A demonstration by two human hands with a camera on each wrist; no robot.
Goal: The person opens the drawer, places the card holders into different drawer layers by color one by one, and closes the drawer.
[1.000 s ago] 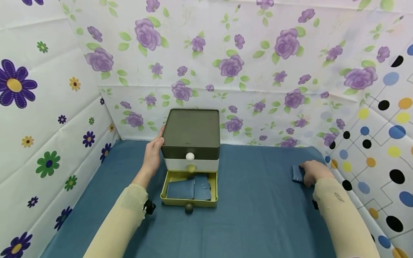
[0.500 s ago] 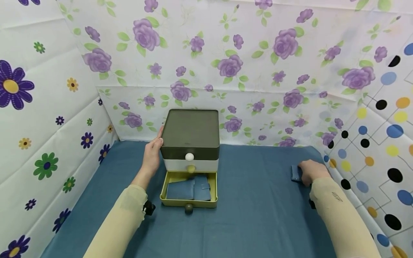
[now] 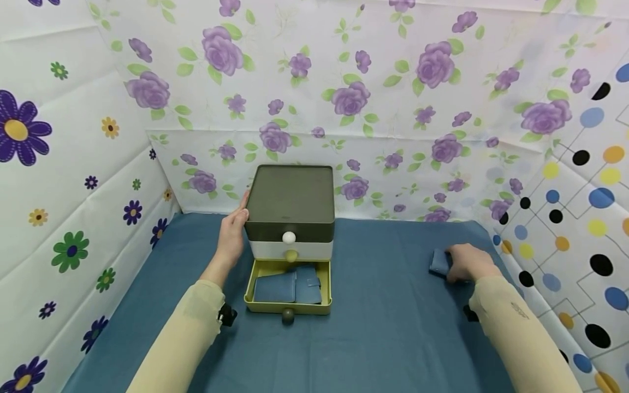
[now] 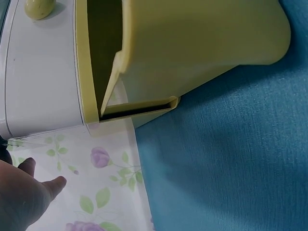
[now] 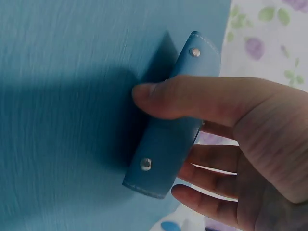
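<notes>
My right hand (image 3: 469, 262) grips a blue leather wallet (image 3: 439, 262) at the right side of the table. In the right wrist view the wallet (image 5: 166, 139) shows two silver snaps and pale stitching; the thumb (image 5: 168, 96) lies across it, fingers behind. My left hand (image 3: 232, 232) rests its extended fingers along the left side of a small chest of drawers (image 3: 292, 194), dark on top with white and yellow-green tiers. Its bottom drawer (image 3: 290, 309) is pulled out and holds blue leather pieces (image 3: 275, 287), one with a strap. In the left wrist view, only part of the left hand (image 4: 24, 197) shows.
A blue cloth (image 3: 383, 327) covers the table. Patterned fabric walls enclose it: flowers at the left (image 3: 73, 207) and back (image 3: 373, 103), dots at the right (image 3: 580, 229). The drawer's dark round knob (image 3: 288, 316) juts out toward me.
My right hand has moved a little left with the wallet, which now sits more tilted and slightly farther from the dotted wall. The left hand and the chest of drawers have stayed in place.
</notes>
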